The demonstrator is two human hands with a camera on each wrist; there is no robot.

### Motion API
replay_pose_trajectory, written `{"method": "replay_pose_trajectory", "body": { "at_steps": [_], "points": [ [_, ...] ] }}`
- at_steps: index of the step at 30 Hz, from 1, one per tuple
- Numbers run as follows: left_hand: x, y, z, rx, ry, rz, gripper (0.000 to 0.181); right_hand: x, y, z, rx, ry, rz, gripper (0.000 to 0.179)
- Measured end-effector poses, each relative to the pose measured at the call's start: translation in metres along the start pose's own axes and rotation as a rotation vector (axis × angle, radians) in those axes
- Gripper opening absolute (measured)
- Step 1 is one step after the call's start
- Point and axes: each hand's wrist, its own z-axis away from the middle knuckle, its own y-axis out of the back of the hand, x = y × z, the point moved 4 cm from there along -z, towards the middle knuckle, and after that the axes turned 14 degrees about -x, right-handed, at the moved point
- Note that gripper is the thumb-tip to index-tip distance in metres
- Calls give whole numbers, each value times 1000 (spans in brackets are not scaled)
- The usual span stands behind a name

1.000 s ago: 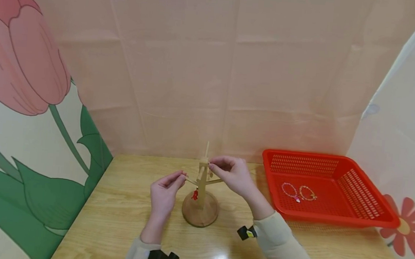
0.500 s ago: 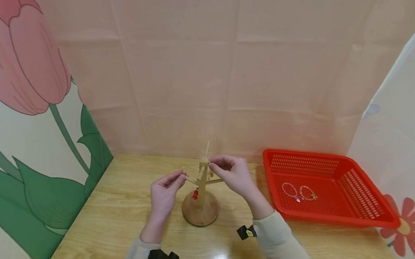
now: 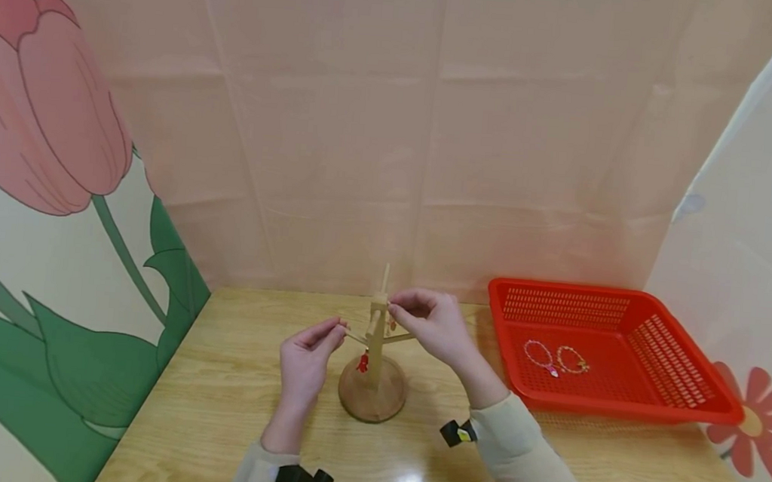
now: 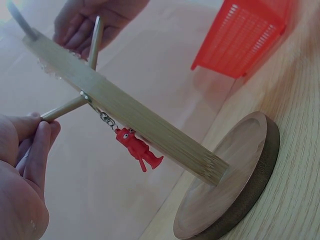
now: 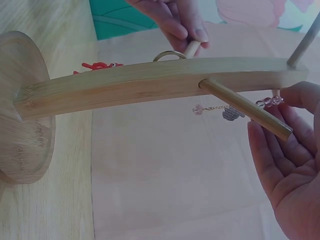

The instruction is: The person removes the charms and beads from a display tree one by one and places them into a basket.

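A wooden jewelry stand (image 3: pixel 374 365) with side pegs and a round base stands upright on the table. My left hand (image 3: pixel 306 359) pinches the tip of a lower peg (image 4: pixel 65 108) between thumb and fingers. From that peg, a red figure keychain (image 4: pixel 136 146) hangs by its metal ring against the post. At the top, on the other side, my right hand (image 3: pixel 436 328) holds a clear-beaded bracelet (image 5: pixel 270 101) close to an upper peg. A grey charm (image 5: pixel 232 114) and a small pink bead dangle from it. Fingers partly hide the bracelet's loop.
To the right sits a red plastic basket (image 3: pixel 558 307) with perforated walls. Inside lie a pink beaded bracelet (image 3: pixel 538 353) and a gold-toned one (image 3: pixel 574 362). A pinkish cloth (image 3: pixel 331 153) hangs behind the wooden table (image 3: pixel 224 395).
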Motion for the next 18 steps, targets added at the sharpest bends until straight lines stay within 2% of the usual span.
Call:
{"method": "replay_pose_trajectory", "body": {
  "at_steps": [6, 13, 18],
  "points": [
    [-1, 0, 0, 6, 2, 5, 29, -2, -1, 0, 7, 13, -4, 8],
    [-1, 1, 0, 14, 8, 11, 22, 0, -2, -1, 18, 11, -1, 8],
    [-1, 1, 0, 11, 1, 17, 26, 0, -2, -1, 35, 8, 6, 9]
  ]
}}
